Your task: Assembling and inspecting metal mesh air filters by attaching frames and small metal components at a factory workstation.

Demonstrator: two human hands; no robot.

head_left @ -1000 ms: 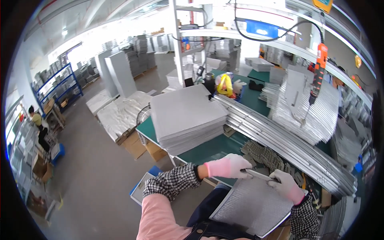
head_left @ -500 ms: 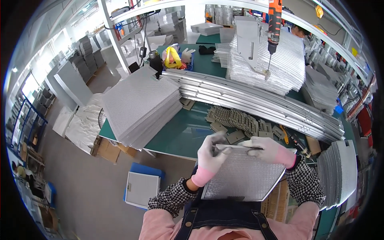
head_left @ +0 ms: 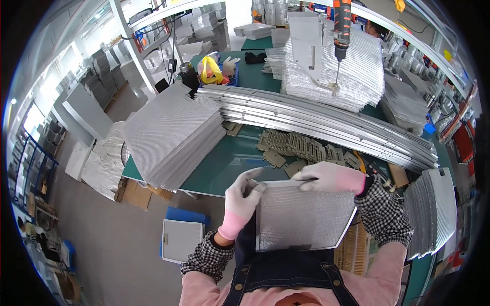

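Since the frame 0.5 s ago, both hands slid along the top edge of the mesh filter panel (head_left: 301, 219): left hand (head_left: 244, 195) now clamps the upper-left corner, right hand (head_left: 329, 177) lies along the top rim, fingers curled over it. Both in white gloves w/ pink cuffs, both closed on the panel. Panel is held flat in front of the person's chest, just off the near edge of the green table (head_left: 224, 163), top rim abt level w/ that edge.

On the table, beyond the panel: loose pile of small tan metal clips (head_left: 296, 148), nearest to the right hand. Left of the panel, a stack of grey mesh sheets (head_left: 171, 135) overhangs the table edge. Behind the clips, long aluminium rails (head_left: 316, 120) run across the table. Further back, a heap of silvery mesh (head_left: 352, 71) w/ a hanging orange screwdriver (head_left: 341, 23) above it. Below-left of the panel, on the floor, a framed filter on a blue tray (head_left: 181, 239).
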